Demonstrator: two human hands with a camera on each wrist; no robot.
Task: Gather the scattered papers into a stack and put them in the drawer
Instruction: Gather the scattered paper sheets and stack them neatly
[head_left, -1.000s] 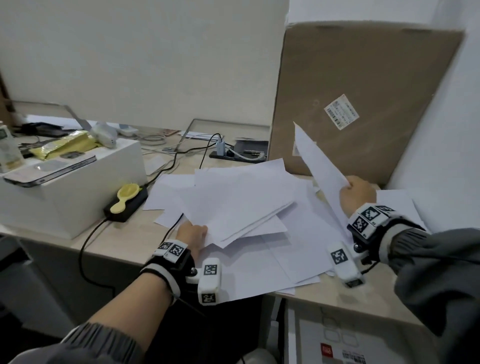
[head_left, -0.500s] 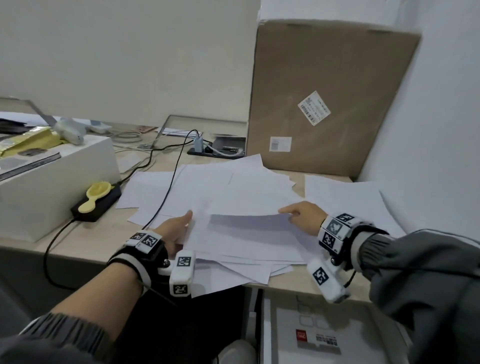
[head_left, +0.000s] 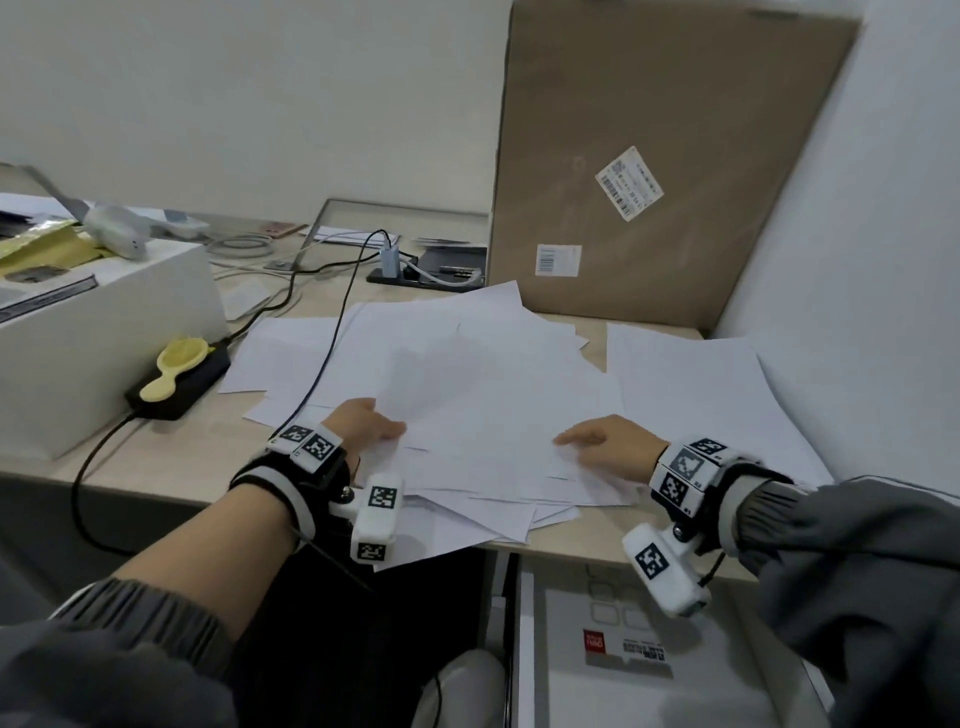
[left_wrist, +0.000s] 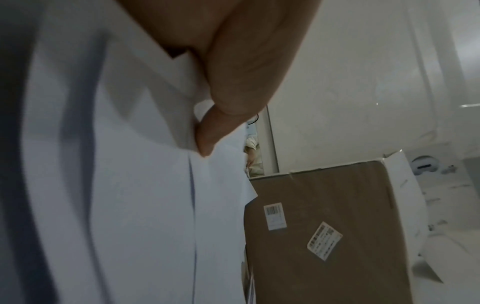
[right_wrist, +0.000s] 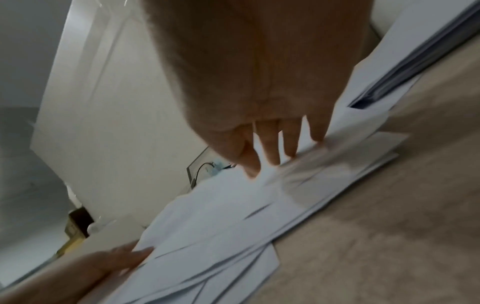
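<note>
White papers (head_left: 493, 395) lie in a loose, overlapping pile in the middle of the desk (head_left: 571, 543), some hanging over its front edge. My left hand (head_left: 363, 423) holds the pile's left edge; in the left wrist view its thumb (left_wrist: 233, 82) pinches the sheets (left_wrist: 130, 185), with the fingers hidden beneath. My right hand (head_left: 602, 441) rests on top of the pile near the front, its straight fingers (right_wrist: 272, 148) pressing the paper (right_wrist: 221, 216). A few more sheets (head_left: 701, 384) lie apart at the right by the wall.
A big cardboard box (head_left: 649, 156) stands behind the papers. At the left are a white box (head_left: 104, 338) and a black adapter (head_left: 202, 371) with a yellow piece on it. A black cable (head_left: 332, 332) crosses the pile's left side. Below the desk edge is a white surface with a red label (head_left: 597, 639).
My right hand held one sheet up in the air, laid it on the pile, and now rests flat on top. My left hand has stayed at the pile's left edge.
</note>
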